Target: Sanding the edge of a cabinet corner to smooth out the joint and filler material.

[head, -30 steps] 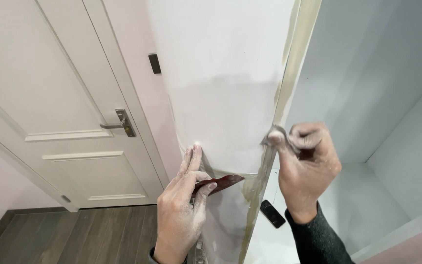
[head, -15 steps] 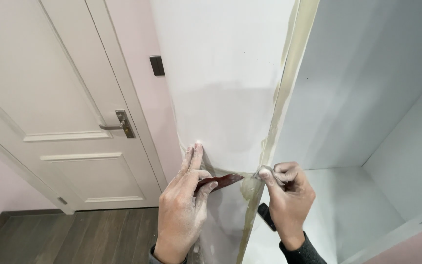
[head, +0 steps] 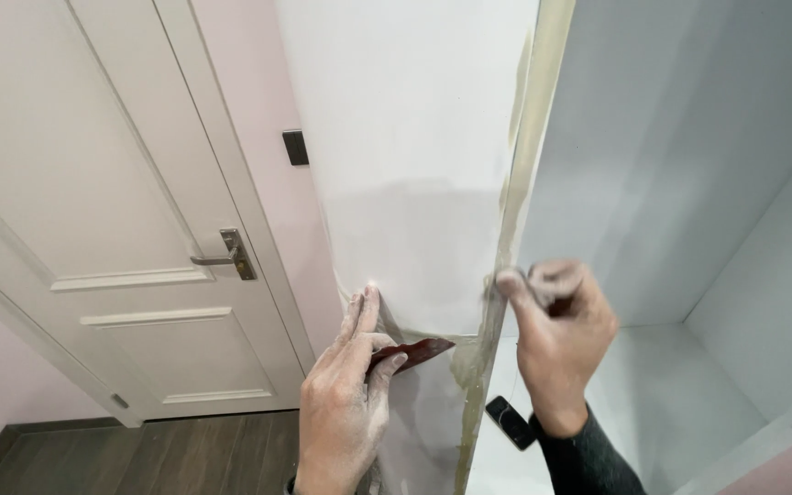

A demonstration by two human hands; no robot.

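White cabinet panel (head: 414, 165) fills the view: the left hand (head: 346, 403) presses a dark red scraper (head: 414, 351) flat against it, while the right hand (head: 556, 339), pinched shut on the tan edge strip (head: 517, 202), has climbed back up from lower down. A phone (head: 509, 422) lies on the shelf (head: 671, 412).

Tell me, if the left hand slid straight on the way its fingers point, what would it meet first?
The left hand lies flat on the white panel, fingers pointing up. Going straight on, it would likely just meet more bare panel; nothing else shows in that line, as far as the picture reaches.
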